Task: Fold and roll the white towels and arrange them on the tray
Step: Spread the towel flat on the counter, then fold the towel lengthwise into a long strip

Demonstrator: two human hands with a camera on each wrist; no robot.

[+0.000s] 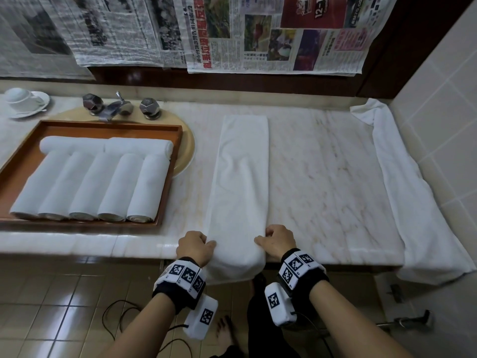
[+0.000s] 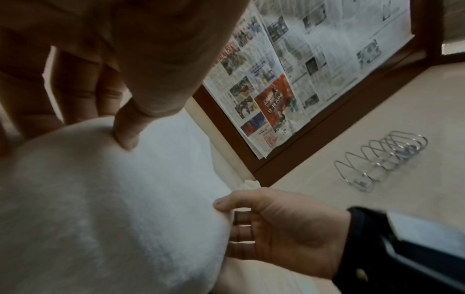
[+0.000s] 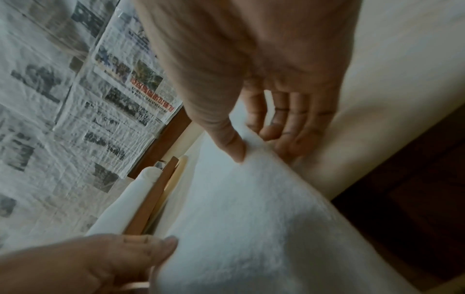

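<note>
A white towel point(image 1: 240, 177), folded into a long narrow strip, lies across the marble counter point(image 1: 322, 177), and its near end hangs over the front edge. My left hand point(image 1: 206, 242) pinches the strip's left edge at the counter front, thumb on top point(image 2: 125, 137). My right hand point(image 1: 263, 236) pinches the right edge, thumb above point(image 3: 232, 145) and fingers curled beneath. To the left, a wooden tray point(image 1: 23, 161) holds several rolled white towels point(image 1: 103, 187). Another white towel point(image 1: 402, 192) lies loosely folded along the right wall.
A cup on a saucer point(image 1: 23, 100) and a chrome faucet point(image 1: 120, 105) stand behind the tray, which sits on a round plate point(image 1: 187, 148). Newspaper sheets point(image 1: 258, 34) cover the back wall. A tiled wall point(image 1: 438, 112) closes the right side. Cables point(image 1: 121, 319) lie on the floor.
</note>
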